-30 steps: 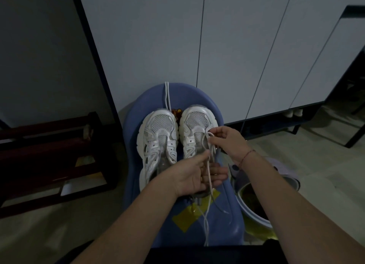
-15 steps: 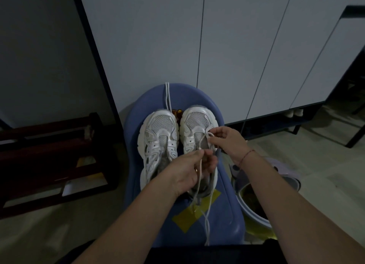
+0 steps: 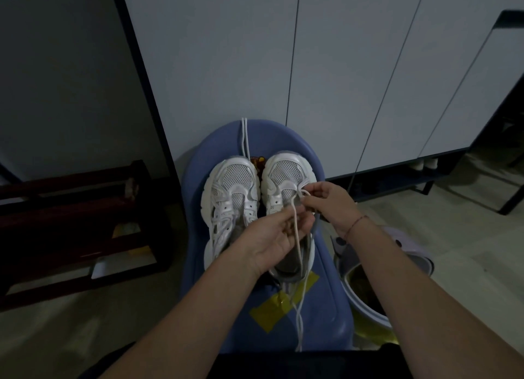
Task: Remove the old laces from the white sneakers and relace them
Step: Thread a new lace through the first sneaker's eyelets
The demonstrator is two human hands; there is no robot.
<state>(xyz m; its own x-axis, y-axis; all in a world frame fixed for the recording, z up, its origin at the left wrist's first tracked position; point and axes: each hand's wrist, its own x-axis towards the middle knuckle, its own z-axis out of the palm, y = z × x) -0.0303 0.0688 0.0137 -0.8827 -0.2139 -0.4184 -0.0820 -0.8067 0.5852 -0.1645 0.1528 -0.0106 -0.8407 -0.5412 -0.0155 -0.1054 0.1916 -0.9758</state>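
Both white sneakers sit side by side on blue stool (image 3: 329,307), left sneaker (image 3: 234,180) unlaced, right sneaker (image 3: 283,170) mid-lacing: right hand (image 3: 326,204) pinches lace (image 3: 295,222) at the front eyelets, left hand (image 3: 269,238) grips it lower, tail hanging off the stool's near edge.

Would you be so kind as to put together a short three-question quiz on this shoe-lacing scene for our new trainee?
1. True or false: the right sneaker is already laced to the top.
2. What does the right hand pinch? A. the lace; B. a sock; C. a brush.
3. Fill the gap: that sneaker rests on a ____ seat.

Key: 1 false, since its upper eyelets are bare; 2 A; 3 blue.
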